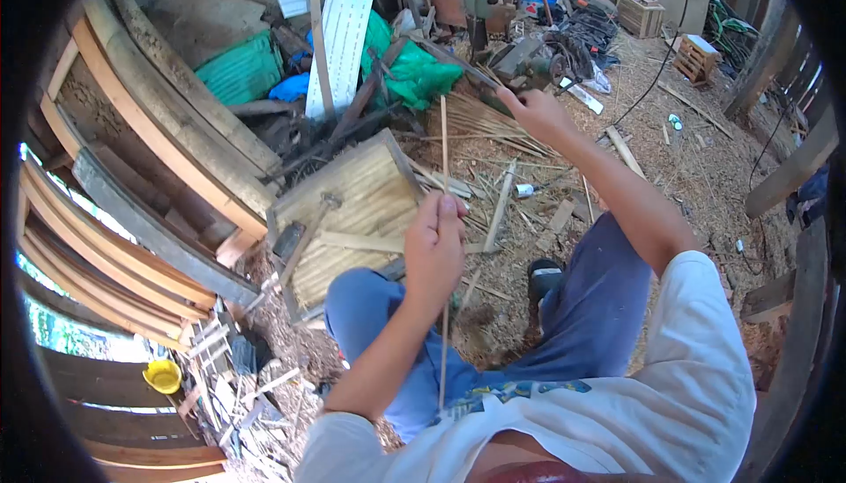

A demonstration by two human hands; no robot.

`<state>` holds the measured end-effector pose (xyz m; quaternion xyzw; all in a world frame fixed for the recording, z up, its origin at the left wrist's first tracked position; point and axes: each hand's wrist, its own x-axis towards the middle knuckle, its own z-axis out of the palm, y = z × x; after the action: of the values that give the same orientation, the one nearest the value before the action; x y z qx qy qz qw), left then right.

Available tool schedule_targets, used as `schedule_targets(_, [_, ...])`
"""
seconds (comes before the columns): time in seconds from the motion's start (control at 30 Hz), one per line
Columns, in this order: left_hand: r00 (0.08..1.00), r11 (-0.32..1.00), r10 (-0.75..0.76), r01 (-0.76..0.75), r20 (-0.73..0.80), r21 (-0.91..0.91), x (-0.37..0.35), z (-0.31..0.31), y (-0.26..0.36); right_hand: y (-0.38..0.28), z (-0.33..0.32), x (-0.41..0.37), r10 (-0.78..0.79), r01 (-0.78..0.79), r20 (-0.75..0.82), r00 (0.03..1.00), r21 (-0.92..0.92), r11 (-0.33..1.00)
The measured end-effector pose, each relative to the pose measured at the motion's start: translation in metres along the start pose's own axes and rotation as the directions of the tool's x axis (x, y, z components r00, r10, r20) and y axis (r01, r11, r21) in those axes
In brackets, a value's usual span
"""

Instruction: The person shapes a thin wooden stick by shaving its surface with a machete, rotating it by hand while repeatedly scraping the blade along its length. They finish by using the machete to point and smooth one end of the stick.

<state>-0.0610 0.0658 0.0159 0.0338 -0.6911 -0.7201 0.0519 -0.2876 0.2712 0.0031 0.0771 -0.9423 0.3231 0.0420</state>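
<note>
My left hand (435, 238) is closed around a long thin wooden stick (444, 144), which stands nearly upright in the view and runs down toward my shirt. Farther forward and to the right, my right hand (537, 115) is closed on the handle end of a long dark tool (458, 62), which points up and left; its blade, if any, is hard to make out. Left of my left hand, a hammer (304, 238) lies on a wooden board with a dark frame (366, 185).
Thin sticks (498, 122) lie on the shaving-covered ground ahead. Green sheeting (421, 73) and a white perforated panel (342, 47) are beyond the board. Long planks (159, 130) lean at the left. Wooden posts (793, 166) stand at the right. A yellow container (162, 376) is lower left.
</note>
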Motion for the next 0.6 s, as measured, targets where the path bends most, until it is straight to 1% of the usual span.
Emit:
schedule_targets(0.07, [0.997,0.992,-0.075,0.077,0.019,-0.1,0.005,-0.004,0.008,0.011,-0.003,-0.001,-0.005,0.004,0.022,1.0,0.025,1.0])
schedule_targets(0.1, [0.993,0.977,-0.119,0.122,0.025,-0.173,0.01,-0.008,0.008,0.002,-0.007,-0.009,-0.038,0.038,0.002,0.999,0.034,0.999])
schedule_targets(0.13, [0.984,0.952,-0.174,0.177,0.032,-0.249,0.012,-0.011,0.007,-0.008,-0.011,-0.017,-0.133,0.133,-0.012,0.991,0.049,0.99])
schedule_targets(0.2, [0.984,0.946,-0.177,0.173,0.011,-0.275,0.013,-0.011,0.008,-0.023,-0.01,-0.036,-0.294,0.296,-0.029,0.955,0.101,0.95])
schedule_targets(0.23, [0.984,0.944,-0.179,0.173,0.004,-0.28,0.012,-0.01,0.013,-0.024,-0.007,-0.039,-0.384,0.38,0.042,0.922,0.087,0.921])
schedule_targets(0.27, [0.984,0.943,-0.177,0.17,0.0,-0.285,0.014,-0.01,0.015,-0.028,-0.005,-0.046,-0.494,0.493,0.026,0.869,0.044,0.869])
schedule_targets(0.33, [0.981,0.943,-0.194,0.188,0.008,-0.275,0.015,-0.011,0.012,-0.041,-0.004,-0.066,-0.689,0.689,0.013,0.724,-0.047,0.723])
schedule_targets(0.37, [0.979,0.941,-0.206,0.2,0.007,-0.272,0.015,-0.013,0.009,-0.049,-0.004,-0.072,-0.702,0.703,0.048,0.711,-0.086,0.706])
schedule_targets(0.43, [0.979,0.96,-0.199,0.183,-0.054,-0.214,0.015,-0.013,0.004,-0.06,-0.003,-0.082,-0.722,0.732,0.124,0.68,-0.153,0.664])
schedule_targets(0.47, [0.978,0.968,-0.193,0.176,-0.083,-0.18,0.015,-0.012,0.002,-0.058,-0.001,-0.079,-0.738,0.745,0.102,0.667,-0.113,0.658])
schedule_targets(0.5, [0.981,0.982,-0.157,0.143,-0.112,-0.127,0.014,-0.009,0.0,-0.054,0.001,-0.073,-0.751,0.755,0.076,0.656,-0.075,0.652])
schedule_targets(0.53, [0.985,0.987,-0.132,0.121,-0.109,-0.104,0.013,-0.01,-0.002,-0.048,0.003,-0.065,-0.76,0.761,0.048,0.649,-0.039,0.647])
schedule_targets(0.57, [0.989,0.992,-0.108,0.101,-0.1,-0.081,0.013,-0.011,-0.005,-0.037,0.008,-0.053,-0.73,0.728,0.004,0.683,-0.076,0.681])
schedule_targets(0.6, [0.993,0.995,-0.084,0.079,-0.085,-0.06,0.013,-0.011,-0.007,-0.033,0.009,-0.041,-0.565,0.564,-0.013,0.825,-0.052,0.824])
